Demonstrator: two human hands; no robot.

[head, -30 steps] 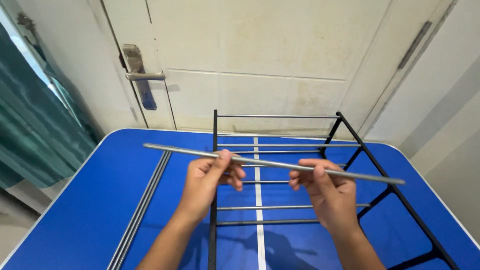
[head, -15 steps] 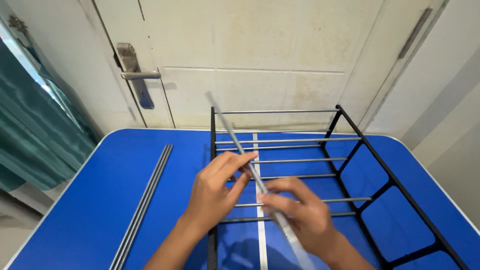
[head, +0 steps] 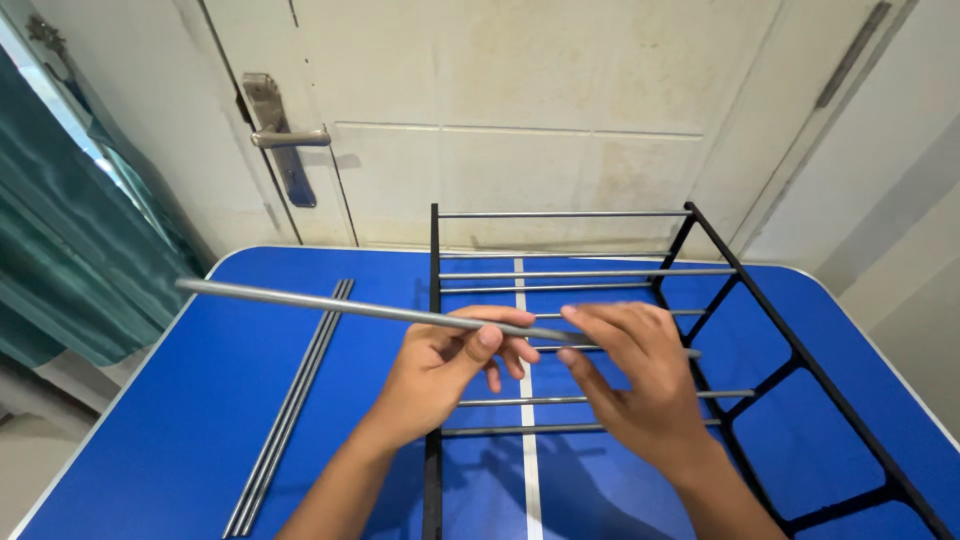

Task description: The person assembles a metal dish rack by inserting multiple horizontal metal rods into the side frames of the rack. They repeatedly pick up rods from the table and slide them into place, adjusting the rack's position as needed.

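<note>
Left hand: pinches long grey metal rod, held above blue surface | Right hand: fingers spread, touching the rod's right part | Rod: nearly level, over black metal rack frame | Spare grey rods: lying left on surface

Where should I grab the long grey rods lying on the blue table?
Grab the spare rods near their middle, coming from above on the left side of the blue table. They are thin, long and lie flat side by side, so a middle pinch should keep them level. The black rack and both hands sit to their right, out of the way.
</note>
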